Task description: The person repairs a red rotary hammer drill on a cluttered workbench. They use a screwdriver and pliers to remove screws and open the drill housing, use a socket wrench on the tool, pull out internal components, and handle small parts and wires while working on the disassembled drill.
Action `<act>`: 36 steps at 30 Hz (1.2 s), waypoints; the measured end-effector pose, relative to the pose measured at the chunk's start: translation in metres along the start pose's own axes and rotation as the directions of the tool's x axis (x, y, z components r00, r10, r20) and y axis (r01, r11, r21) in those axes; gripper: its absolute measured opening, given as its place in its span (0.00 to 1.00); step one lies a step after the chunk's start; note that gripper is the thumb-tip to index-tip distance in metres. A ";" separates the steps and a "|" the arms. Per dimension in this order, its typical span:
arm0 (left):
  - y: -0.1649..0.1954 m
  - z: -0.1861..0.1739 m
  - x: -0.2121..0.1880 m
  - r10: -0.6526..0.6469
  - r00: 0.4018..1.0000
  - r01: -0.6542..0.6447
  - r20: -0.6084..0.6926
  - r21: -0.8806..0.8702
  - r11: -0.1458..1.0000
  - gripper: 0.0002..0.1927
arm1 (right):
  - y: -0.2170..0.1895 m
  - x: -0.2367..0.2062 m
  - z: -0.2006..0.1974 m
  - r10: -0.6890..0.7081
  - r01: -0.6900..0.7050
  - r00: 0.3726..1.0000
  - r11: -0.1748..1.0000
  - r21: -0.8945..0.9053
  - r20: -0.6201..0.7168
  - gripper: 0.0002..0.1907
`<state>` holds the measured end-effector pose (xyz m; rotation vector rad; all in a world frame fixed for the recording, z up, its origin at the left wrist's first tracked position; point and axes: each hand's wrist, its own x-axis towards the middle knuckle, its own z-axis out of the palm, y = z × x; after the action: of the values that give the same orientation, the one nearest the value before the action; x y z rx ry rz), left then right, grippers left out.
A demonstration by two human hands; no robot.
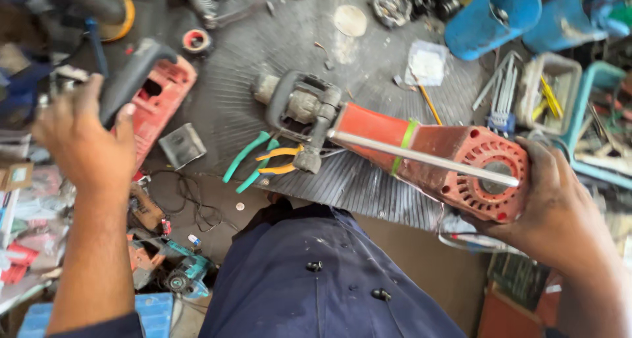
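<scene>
Head view, looking down on a cluttered workbench. The right hand (559, 209) is gripping the vented rear end of a red power tool (428, 157), its fingers wrapped round the back of the housing; the tool is lying at a slant across the round ribbed mat (368, 186), its grey front end with a black side handle (299, 111) pointing up and to the left. A long metal rod (421, 157) is lying along the top of the red body, reaching the vented end. The left hand (82, 137) is closing round a black grip (131, 75) that is sticking up beside a red casing half (161, 98) (how fully the fingers close is hidden by the back of the hand). Two pairs of pliers, one green-handled (247, 157) and one yellow-handled (280, 160), are resting on the mat just below the tool's front end. A small grey box (182, 145) is lying near the casing. A tray of hex keys (526, 91) is sitting at the right, well apart from both hands.
</scene>
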<state>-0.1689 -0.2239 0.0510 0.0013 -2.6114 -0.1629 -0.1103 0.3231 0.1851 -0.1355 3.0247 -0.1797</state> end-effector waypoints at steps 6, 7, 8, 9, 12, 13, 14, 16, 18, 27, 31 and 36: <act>0.129 -0.029 0.004 0.284 0.943 -0.032 0.174 -0.801 0.598 0.25 | -0.024 -0.042 0.027 0.062 -0.071 0.986 0.996 -0.048 -0.153 0.62; 0.147 -0.040 -0.002 0.376 0.905 -0.036 0.199 -0.845 0.534 0.31 | -0.029 -0.052 0.033 0.078 -0.096 0.979 0.991 -0.091 -0.187 0.61; 0.164 -0.048 -0.009 0.422 0.889 -0.032 0.180 -0.893 0.448 0.32 | -0.034 -0.062 0.042 0.083 -0.110 0.971 0.988 -0.107 -0.225 0.57; 0.176 -0.055 -0.017 0.462 0.872 -0.018 0.160 -0.934 0.358 0.33 | -0.040 -0.075 0.052 0.085 -0.120 0.963 0.985 -0.125 -0.257 0.52; 0.186 -0.062 -0.045 0.503 0.794 0.181 0.342 -0.922 0.343 0.21 | -0.046 -0.105 0.078 -0.044 -0.016 0.918 0.989 -0.147 -0.395 0.47; 0.184 -0.057 -0.053 0.520 0.802 0.111 0.294 -0.929 0.354 0.18 | -0.048 -0.114 0.089 -0.103 0.038 0.890 0.988 -0.153 -0.444 0.46; 0.180 -0.052 -0.063 0.537 0.808 0.044 0.244 -0.933 0.358 0.16 | -0.049 -0.121 0.098 -0.154 0.090 0.862 0.984 -0.153 -0.483 0.43; 0.179 -0.037 -0.085 0.536 0.828 -0.060 0.163 -0.925 0.374 0.16 | -0.051 -0.133 0.116 -0.260 0.199 0.790 0.965 -0.168 -0.556 0.38; 0.179 -0.023 -0.104 0.502 0.858 -0.135 0.107 -0.897 0.421 0.22 | -0.052 -0.144 0.132 -0.246 0.167 0.779 0.968 -0.188 -0.577 0.35; 0.190 0.007 -0.126 0.632 0.775 -0.353 0.018 -0.817 0.456 0.25 | -0.006 -0.147 0.191 -0.303 0.146 0.742 0.944 -0.296 -0.598 0.27; 0.220 0.014 -0.143 0.697 0.708 -0.470 0.112 -0.662 0.584 0.21 | 0.009 -0.135 0.216 -0.203 0.092 0.806 0.971 -0.222 -0.556 0.34; 0.247 0.009 -0.171 0.662 0.734 -0.513 0.152 -0.513 0.688 0.13 | 0.022 -0.151 0.191 -0.160 0.184 0.920 0.982 0.032 -0.357 0.43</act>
<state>-0.0179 0.0283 -0.0138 -1.1302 -2.6697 -0.5531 0.0590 0.3376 0.0091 -0.4070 3.3576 -0.3535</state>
